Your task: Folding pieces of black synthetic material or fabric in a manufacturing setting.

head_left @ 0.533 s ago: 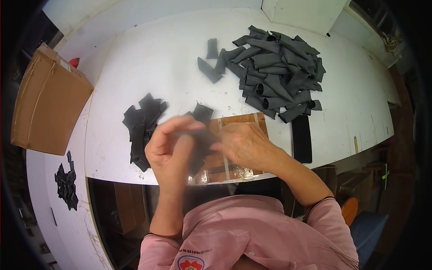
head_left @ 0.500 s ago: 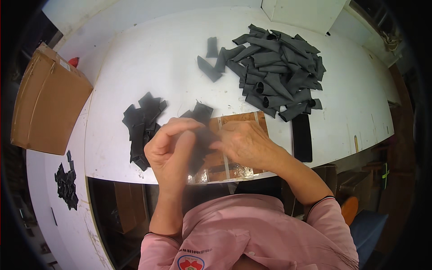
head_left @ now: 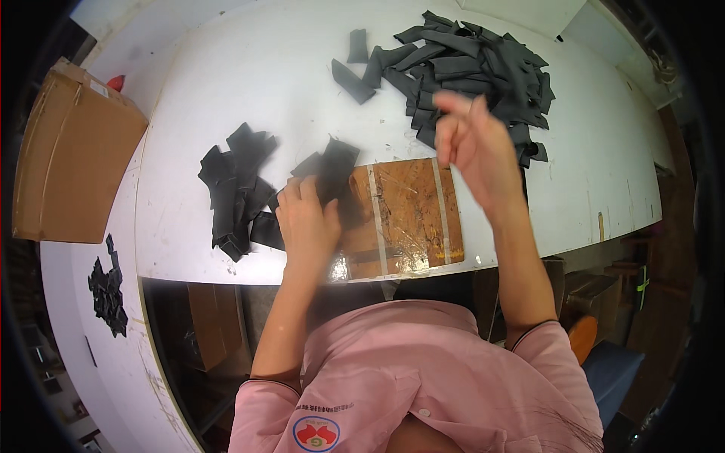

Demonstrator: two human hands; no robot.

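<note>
My left hand (head_left: 308, 226) is at the near side of the table, its fingers and thumb around a dark grey fabric piece (head_left: 347, 210), which is blurred. More dark fabric pieces (head_left: 336, 157) lie just beyond it, and their overlap hides where the held one ends. Raised toward the far right, my right hand (head_left: 477, 151) has its index finger stretched out and nothing visible in it; motion blurs the fingertips. It is over the near edge of a big heap of dark grey fabric tubes (head_left: 461, 64).
A brown taped board (head_left: 411, 219) lies at the table's (head_left: 189, 90) front edge. Left of it is a stack of dark pieces (head_left: 234, 192). A cardboard box (head_left: 79, 155) and another small dark pile (head_left: 109, 298) are at far left. Some loose tubes (head_left: 352, 81) lie beside the heap.
My right hand has left the fabric piece and moved away to the far right, over the heap. My left hand has turned palm down beside the dark pieces. The view has shifted slightly.
</note>
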